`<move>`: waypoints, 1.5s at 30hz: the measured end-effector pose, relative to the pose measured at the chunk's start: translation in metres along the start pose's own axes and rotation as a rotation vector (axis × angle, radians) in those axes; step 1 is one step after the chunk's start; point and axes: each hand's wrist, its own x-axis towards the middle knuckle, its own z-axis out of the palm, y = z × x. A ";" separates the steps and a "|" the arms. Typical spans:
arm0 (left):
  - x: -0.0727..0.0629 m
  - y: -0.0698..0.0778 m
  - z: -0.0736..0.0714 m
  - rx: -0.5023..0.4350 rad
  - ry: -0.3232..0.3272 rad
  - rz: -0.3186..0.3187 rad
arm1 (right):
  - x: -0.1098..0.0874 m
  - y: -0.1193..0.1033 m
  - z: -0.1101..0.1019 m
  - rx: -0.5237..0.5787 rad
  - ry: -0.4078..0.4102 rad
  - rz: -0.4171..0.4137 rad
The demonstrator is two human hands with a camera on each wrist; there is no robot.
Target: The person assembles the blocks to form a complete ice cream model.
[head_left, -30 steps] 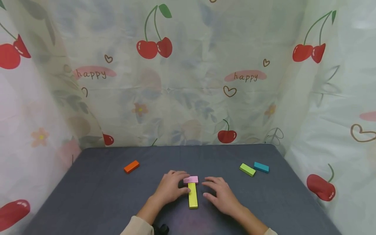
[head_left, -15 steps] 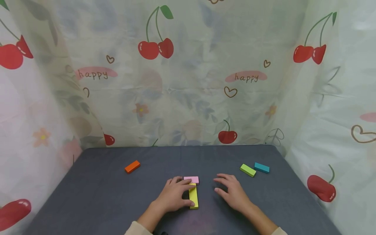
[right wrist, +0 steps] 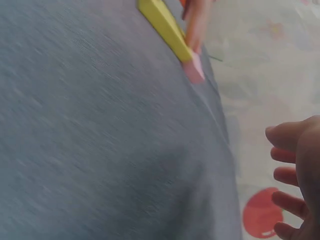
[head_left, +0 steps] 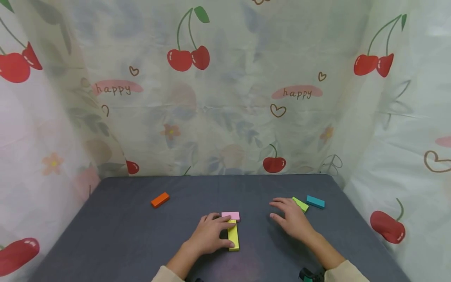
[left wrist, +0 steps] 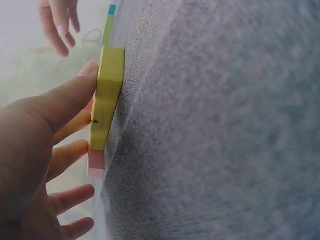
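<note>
A long yellow block (head_left: 233, 235) lies lengthwise on the dark table, its far end against a pink block (head_left: 234, 214) set crosswise, making a T. My left hand (head_left: 211, 235) rests over them from the left. Its thumb touches the yellow block's top at the near end, with the index fingertip near the far end. In the left wrist view, the thumb (left wrist: 82, 82) lies along the yellow block's upper face, the other fingers spread loosely. My right hand (head_left: 294, 219) hovers with fingers apart and holds nothing. It partly covers a lime green block (head_left: 301, 205) in the head view.
A blue block (head_left: 315, 201) lies just right of the green one. An orange block (head_left: 160, 199) sits at the far left of the table (head_left: 116, 235). Behind and at both sides hangs a pale curtain (head_left: 225, 98) printed with cherries.
My right hand has moved right and away from the yellow block, to the green block. My left hand has spread so its thumb lies at the yellow block's near end. The blocks stay put.
</note>
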 end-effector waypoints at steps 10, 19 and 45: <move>0.000 0.000 0.001 -0.027 -0.028 -0.015 | 0.011 0.019 -0.018 -0.034 0.071 0.043; 0.000 0.000 0.003 -0.036 -0.027 -0.019 | 0.008 0.050 -0.006 -0.064 0.137 0.095; -0.003 0.001 -0.001 -0.063 -0.045 -0.034 | 0.012 0.093 -0.002 -0.198 0.041 0.248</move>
